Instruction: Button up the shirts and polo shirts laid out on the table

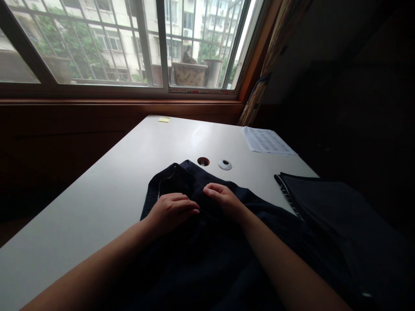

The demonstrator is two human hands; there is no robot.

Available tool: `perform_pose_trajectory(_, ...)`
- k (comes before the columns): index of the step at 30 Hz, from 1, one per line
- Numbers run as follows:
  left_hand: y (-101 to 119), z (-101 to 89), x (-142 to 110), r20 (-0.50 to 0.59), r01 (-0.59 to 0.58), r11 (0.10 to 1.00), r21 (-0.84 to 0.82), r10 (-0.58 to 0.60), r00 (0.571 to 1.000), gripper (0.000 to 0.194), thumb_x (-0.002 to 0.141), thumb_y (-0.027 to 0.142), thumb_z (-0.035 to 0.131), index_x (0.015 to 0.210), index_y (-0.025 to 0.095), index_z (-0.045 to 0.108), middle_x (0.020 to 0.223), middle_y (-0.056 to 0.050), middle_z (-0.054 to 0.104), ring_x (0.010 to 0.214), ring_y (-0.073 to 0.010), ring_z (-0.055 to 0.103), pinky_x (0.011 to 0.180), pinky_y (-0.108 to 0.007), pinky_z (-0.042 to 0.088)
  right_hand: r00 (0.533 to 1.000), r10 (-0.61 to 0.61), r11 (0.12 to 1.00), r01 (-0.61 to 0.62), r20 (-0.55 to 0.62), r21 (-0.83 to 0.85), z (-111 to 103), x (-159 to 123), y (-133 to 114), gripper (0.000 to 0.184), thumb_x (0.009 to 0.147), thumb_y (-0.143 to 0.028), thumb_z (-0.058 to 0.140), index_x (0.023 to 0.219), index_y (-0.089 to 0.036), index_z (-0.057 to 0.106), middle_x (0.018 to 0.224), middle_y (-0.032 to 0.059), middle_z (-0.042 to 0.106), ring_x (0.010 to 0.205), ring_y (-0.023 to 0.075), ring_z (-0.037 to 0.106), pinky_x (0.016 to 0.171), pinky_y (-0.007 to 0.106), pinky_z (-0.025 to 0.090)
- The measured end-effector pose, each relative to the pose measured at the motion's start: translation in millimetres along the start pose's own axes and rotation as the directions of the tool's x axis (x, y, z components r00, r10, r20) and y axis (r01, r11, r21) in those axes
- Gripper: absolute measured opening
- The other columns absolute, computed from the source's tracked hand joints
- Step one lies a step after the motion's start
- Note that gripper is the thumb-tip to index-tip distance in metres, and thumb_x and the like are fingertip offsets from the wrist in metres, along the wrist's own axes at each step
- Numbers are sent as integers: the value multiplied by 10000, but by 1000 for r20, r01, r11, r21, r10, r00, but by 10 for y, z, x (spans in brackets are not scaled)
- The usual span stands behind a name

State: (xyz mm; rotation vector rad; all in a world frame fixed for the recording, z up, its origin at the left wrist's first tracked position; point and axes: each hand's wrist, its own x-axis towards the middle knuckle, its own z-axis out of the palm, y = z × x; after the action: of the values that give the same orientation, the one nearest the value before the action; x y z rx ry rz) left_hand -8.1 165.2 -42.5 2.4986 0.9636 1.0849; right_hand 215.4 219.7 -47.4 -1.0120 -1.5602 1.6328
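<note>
A dark navy garment (pixel 201 255), probably trousers, is spread over the near part of the white table, its far end bunched up with a pale line along an inner edge. On its left side my left hand (pixel 177 209) rests with the fingers closed together over the cloth; the fingertips are partly lost in shadow. Just to the right, my right hand (pixel 223 199) pinches the same fabric between thumb and curled fingers. A small gap separates the two hands. Both forearms lie low across the garment, and much of its near part is too dark to make out.
The white table (pixel 97 190) has a round cable hole (pixel 203 161) with its loose grommet cover (pixel 225 164) beside it. Printed sheets (pixel 269 141) lie back right, a yellow sticky note (pixel 164 119) at the far edge. Another folded dark garment (pixel 333 203) lies right.
</note>
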Motion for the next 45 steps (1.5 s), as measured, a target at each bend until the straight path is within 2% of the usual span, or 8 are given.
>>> perform_pose_trajectory(17, 0, 5, -9, -6, 9, 999, 35, -9, 1000, 176, 961, 298, 605, 975, 175, 731, 806, -39, 700, 710, -130, 645, 637, -221, 497, 1000, 9, 1000, -9, 2, 23, -3, 2, -2, 343, 808, -516, 708, 797, -178, 647, 661, -39, 507, 602, 105, 407, 579, 253, 320)
perform_pose_trajectory(23, 5, 11, -18, -53, 10, 999, 42, -8, 999, 180, 956, 274, 609, 1074, 184, 712, 790, -35, 698, 685, -133, 650, 626, -226, 512, 1000, 2, 1000, -2, 2, 12, -9, 4, 5, 339, 814, -516, 702, 805, -181, 651, 658, -39, 492, 605, 106, 400, 577, 250, 314)
perform_pose_trajectory(27, -10, 27, -30, -75, 24, 1000, 8, -24, 997, 208, 951, 287, 617, 1129, 194, 673, 897, -43, 739, 767, -146, 697, 697, -245, 557, 1000, 20, 999, -20, -4, 38, -3, 0, 8, 346, 799, -526, 710, 804, -186, 648, 657, -38, 502, 592, 106, 402, 564, 250, 312)
perform_pose_trajectory(33, 4, 20, -11, -81, 27, 1000, -9, -28, 996, 110, 928, 264, 650, 987, 174, 671, 872, -39, 742, 761, -152, 705, 694, -247, 563, 1000, 22, 999, -22, 5, 35, -10, 5, 11, 349, 807, -526, 706, 808, -182, 644, 646, -44, 491, 579, 97, 384, 554, 247, 286)
perform_pose_trajectory(45, -10, 28, -25, -74, 42, 999, -3, -42, 996, 99, 921, 260, 651, 975, 177, 656, 858, -32, 728, 739, -144, 692, 679, -244, 564, 1000, 12, 999, -12, 14, 30, -12, -1, -6, 355, 803, -537, 704, 814, -185, 652, 676, -33, 519, 613, 111, 424, 589, 257, 328)
